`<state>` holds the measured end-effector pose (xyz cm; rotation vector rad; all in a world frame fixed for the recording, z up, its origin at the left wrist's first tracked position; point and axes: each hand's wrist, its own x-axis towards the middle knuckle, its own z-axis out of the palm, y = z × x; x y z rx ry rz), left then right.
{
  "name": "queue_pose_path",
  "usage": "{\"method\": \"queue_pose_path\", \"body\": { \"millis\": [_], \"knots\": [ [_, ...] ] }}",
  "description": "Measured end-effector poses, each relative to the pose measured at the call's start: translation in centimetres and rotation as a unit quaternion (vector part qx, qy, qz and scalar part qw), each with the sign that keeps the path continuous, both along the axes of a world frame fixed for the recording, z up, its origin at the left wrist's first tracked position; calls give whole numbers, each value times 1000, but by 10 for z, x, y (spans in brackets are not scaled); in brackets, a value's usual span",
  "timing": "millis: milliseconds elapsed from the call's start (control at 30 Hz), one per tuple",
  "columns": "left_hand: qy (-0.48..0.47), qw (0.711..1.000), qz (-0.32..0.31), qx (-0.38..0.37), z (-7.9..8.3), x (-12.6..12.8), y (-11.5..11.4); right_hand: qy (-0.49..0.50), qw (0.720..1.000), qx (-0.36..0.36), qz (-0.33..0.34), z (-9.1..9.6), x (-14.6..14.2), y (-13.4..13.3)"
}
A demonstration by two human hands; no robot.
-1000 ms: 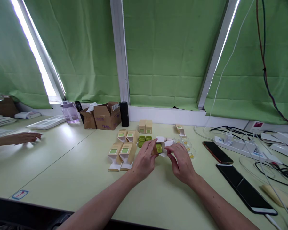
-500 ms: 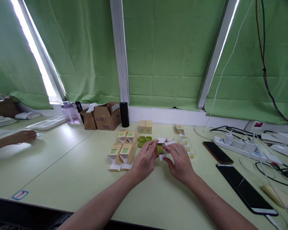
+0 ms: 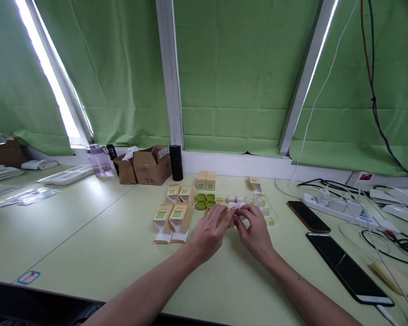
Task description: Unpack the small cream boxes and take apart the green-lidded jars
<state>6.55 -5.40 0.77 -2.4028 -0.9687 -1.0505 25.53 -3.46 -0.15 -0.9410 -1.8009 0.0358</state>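
Note:
In the head view, my left hand (image 3: 209, 233) is closed around a small kraft cardboard box (image 3: 228, 218), mostly hidden by my fingers. My right hand (image 3: 256, 231) pinches at the white flap on its open end. Left of my hands stand several open kraft boxes (image 3: 181, 218) with green labels and white flaps. Beyond my fingers are green trays (image 3: 201, 202), small yellowish pieces (image 3: 220, 199) and short pinkish-white rolls (image 3: 235, 198). Clear plastic pieces with yellow spots (image 3: 266, 211) lie by my right hand.
Two kraft boxes (image 3: 206, 180) stand upright at the back, with another open box (image 3: 255, 184) to their right. Two phones (image 3: 309, 216) and a power strip (image 3: 336, 209) with cables lie right. Brown cartons (image 3: 152, 165), a black cylinder (image 3: 176, 163) and a purple bottle (image 3: 99, 160) line the wall.
My right hand has moved from spread over the box's flaps to a pinch at its end. The green piece inside is out of sight. Another person's hand has left the far left.

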Motion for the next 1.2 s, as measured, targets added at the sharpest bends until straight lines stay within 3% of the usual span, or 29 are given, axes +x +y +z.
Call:
{"method": "queue_pose_path", "body": {
  "millis": [267, 467, 733, 833, 967, 1100, 1200],
  "knots": [
    [-26, 999, 27, 5, 1, -3, 2, 118, 989, -78, 33, 12, 2, -7],
    [-40, 998, 55, 4, 1, -6, 3, 226, 955, -175, 78, 6, 3, -5],
    [-49, 997, 62, 20, 4, -6, 4, 334, 915, -178, 142, 13, 6, -4],
    [-39, 997, 70, 24, 3, -7, 6, 337, 894, -216, 202, 21, 8, -6],
    [-5, 997, 73, 21, 2, -9, 6, 303, 851, -327, 276, 27, 6, -10],
    [38, 997, 51, 34, 3, -7, 3, 268, 812, -421, 303, 24, -2, -13],
    [55, 996, 53, 41, 4, -6, 1, 268, 807, -429, 305, 22, -6, -13]
  ]
}}
